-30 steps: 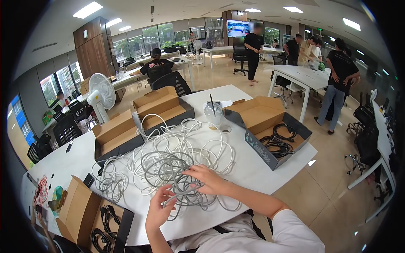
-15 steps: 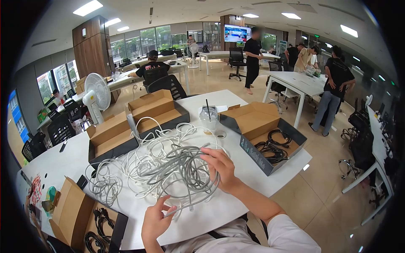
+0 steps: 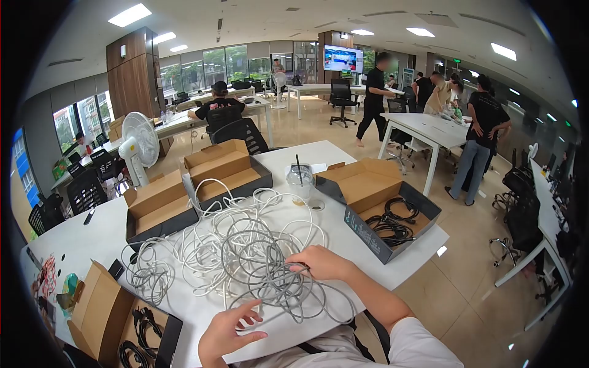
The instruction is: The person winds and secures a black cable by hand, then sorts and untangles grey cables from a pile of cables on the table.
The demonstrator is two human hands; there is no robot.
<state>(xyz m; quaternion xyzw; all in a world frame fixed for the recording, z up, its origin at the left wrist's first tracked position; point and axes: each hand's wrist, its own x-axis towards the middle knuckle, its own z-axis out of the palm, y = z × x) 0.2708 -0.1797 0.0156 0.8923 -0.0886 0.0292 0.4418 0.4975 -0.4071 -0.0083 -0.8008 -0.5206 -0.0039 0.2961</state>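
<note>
A tangle of grey cable [image 3: 283, 277] lies in loose loops at the front of a larger heap of white cable [image 3: 205, 257]. My right hand [image 3: 322, 262] reaches into the grey loops from the right, its fingers closed on a few strands. Some loops hang toward the table's front edge. My left hand [image 3: 233, 331] is just in front of the grey loops, with thumb and fingers spread and nothing between them. A smaller coil of light cable [image 3: 150, 273] sits to the left of the heap.
Open cardboard boxes with black cables stand at right [image 3: 423, 228] and front left [image 3: 101, 306]. Two more open boxes [image 3: 162, 205] [image 3: 230, 168] are behind the heap. A plastic cup with a straw [image 3: 299, 176] is near the right box. Several people are farther off.
The grey cable has been lowered and spread toward the front right. My right hand moved down with it. My left hand let go of a grey strand and opened.
</note>
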